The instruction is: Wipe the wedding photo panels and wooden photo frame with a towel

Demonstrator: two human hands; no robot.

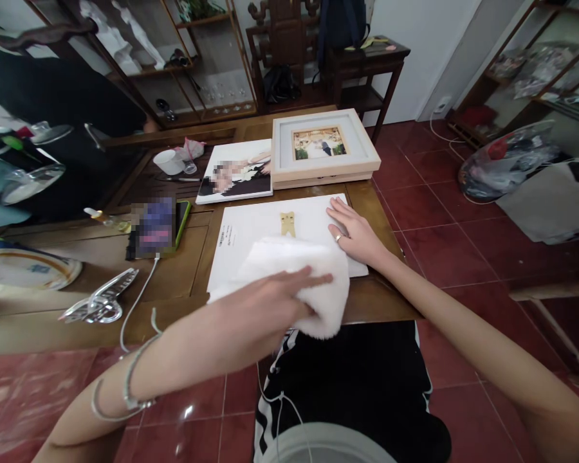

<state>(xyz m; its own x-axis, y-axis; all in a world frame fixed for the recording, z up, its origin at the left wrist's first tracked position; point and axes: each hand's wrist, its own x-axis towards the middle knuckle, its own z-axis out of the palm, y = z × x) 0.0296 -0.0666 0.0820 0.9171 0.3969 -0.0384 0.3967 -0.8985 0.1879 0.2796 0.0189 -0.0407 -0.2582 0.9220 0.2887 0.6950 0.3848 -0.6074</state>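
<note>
A white panel [251, 222], printed with small text and bearing a gold metal hanger [287, 223], lies face down at the table's front edge. My left hand [289, 292] grips a fluffy white cloth [325, 302] over the panel's near side, the index finger stretched along the cloth. Part of the cloth hangs past the table edge. With fingers spread flat, my right hand [354, 235] rests on the panel's right side; it wears a ring and holds nothing. The panel's near edge is hidden by the cloth and my left arm.
Behind the panel are a photo print [236, 170] and stacked wooden frames [325, 141]. To the left lie a phone [159, 225] with a white cable, a dropper bottle [109, 220], a clear clip [101, 299] and a white cup [168, 162]. Bags [506, 161] stand on the right-hand floor.
</note>
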